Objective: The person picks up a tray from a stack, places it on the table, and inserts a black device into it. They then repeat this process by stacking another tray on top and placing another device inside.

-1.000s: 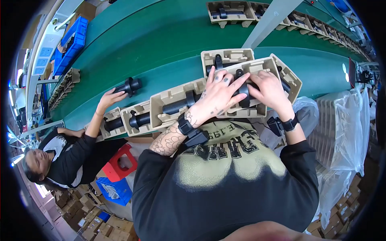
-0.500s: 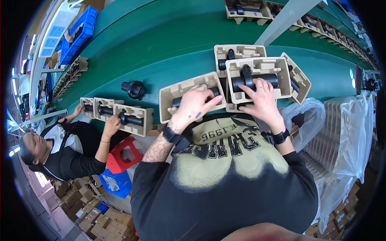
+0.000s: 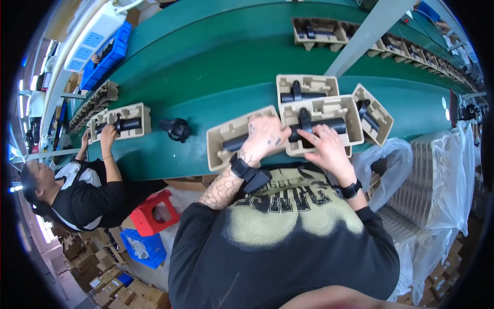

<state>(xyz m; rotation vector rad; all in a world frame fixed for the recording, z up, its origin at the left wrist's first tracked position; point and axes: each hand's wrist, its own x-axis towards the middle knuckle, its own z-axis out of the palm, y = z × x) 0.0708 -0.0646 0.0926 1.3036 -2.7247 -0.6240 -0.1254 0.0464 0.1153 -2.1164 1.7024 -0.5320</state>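
Observation:
A beige molded tray (image 3: 334,101) lies in front of me with a black cylindrical part and a ring-shaped clamp (image 3: 304,121) in it. My right hand (image 3: 329,152) rests over its near edge, fingers stretched out and touching the black cylinder (image 3: 335,125). My left hand (image 3: 267,135) is over the right end of another beige tray (image 3: 216,135), its fingertips close to the front tray's left end. How its fingers are bent is partly hidden. A black cylinder (image 3: 235,143) shows in that left tray, partly under my hand.
Two more loaded trays, one behind (image 3: 314,82) and one tilted at right (image 3: 385,110), surround the front tray. A loose black part (image 3: 176,129) lies on the green belt (image 3: 216,67). A co-worker's hand (image 3: 108,135) touches a tray at left. A metal post (image 3: 363,38) rises behind.
My left hand has moved up and right, toward the front tray. My right hand stays on the cylinder. The co-worker's trays have shifted farther off to the left.

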